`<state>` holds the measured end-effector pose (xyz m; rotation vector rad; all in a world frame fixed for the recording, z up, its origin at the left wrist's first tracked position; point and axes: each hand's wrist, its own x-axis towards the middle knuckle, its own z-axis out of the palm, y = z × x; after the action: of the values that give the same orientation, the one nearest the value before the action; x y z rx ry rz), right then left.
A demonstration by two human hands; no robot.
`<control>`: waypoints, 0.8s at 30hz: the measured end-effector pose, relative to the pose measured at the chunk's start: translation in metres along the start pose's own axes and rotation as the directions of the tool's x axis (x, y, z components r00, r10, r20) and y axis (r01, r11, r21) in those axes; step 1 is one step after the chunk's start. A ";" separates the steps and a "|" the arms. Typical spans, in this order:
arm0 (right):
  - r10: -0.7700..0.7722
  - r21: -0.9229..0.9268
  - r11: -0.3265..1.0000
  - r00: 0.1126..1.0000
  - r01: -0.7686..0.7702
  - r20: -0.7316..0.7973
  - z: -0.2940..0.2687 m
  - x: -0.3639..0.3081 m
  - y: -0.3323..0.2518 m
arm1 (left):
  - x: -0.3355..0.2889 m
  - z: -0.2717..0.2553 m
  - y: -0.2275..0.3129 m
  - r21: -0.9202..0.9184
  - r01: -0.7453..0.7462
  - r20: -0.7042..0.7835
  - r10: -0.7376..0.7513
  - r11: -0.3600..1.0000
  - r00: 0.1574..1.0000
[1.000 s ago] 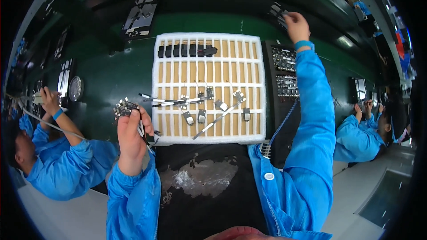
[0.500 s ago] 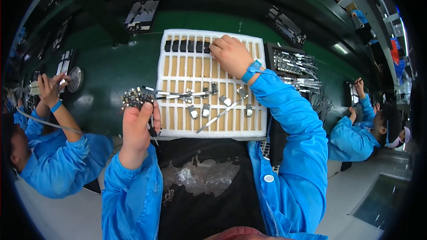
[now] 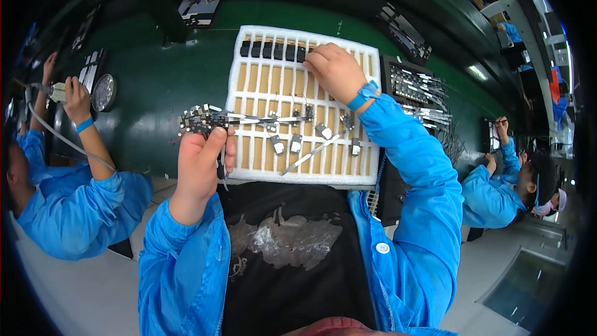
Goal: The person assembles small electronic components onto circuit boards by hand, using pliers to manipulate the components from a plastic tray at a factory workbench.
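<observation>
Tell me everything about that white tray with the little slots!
The white tray looks like foam and lies flat on the green table. Thin walls split it into four rows of narrow slots with tan bottoms. Black pieces sit in slots at the far row's left, beside the right hand. Small silver-and-black parts lie loose across the nearer rows. Strips from the bundle in the left hand stretch over its left edge.

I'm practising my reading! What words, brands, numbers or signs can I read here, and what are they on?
None can be read clearly.
Black shirt: a small pale mark sits beside the worn patch, too small to read.
Circuit boards in the left hand: too small to tell.
White foam tray: no writing shows.
</observation>
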<state>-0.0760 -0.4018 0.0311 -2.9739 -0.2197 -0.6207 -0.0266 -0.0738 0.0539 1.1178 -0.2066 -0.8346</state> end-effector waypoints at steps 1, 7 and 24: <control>0.083 0.104 0.991 0.996 -0.080 -0.024 -0.008 0.002 -0.009 | -0.001 -0.001 -0.001 -0.006 -0.001 0.016 0.001 1.000 1.000; 0.537 0.642 0.543 0.811 -0.542 0.230 -0.056 -0.011 -0.072 | 0.003 0.011 0.008 0.055 0.042 0.048 -0.044 0.998 0.998; 0.530 0.817 0.321 0.805 -0.480 0.265 -0.106 -0.022 -0.145 | 0.008 0.053 0.005 0.150 0.049 0.100 -0.064 0.987 0.993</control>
<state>-0.1611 -0.2746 0.1285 -1.8332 0.3394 -0.3268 -0.0473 -0.1157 0.0808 1.2239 -0.3297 -0.9413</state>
